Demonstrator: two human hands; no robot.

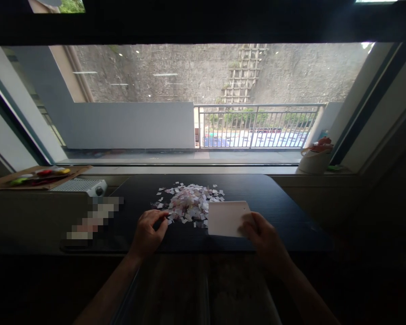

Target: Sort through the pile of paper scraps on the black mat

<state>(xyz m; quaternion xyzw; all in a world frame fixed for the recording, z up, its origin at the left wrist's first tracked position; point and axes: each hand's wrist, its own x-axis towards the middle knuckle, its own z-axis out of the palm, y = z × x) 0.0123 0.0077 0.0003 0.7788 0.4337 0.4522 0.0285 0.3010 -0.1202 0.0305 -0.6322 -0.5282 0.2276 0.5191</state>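
A heap of small white paper scraps [189, 202] lies on the dark table [280, 225], with loose bits scattered around its edges. My right hand [260, 230] is closed on the right edge of a flat white rectangular board [226, 219] with a tiny hole near its upper right corner. The board stands tilted up at the heap's right front side and covers part of it. At the heap's left front edge is my left hand [149, 232], its fingers curled and thumb close to the index finger. Whatever it may pinch there is too small to make out.
A window with a sill [203, 169] runs behind the table. On the right end of the sill stands a white bucket [313, 160] with orange things on top. At left are a brown tray [77, 171] with colourful items, a white slatted box [79, 186] and a pixelated patch.
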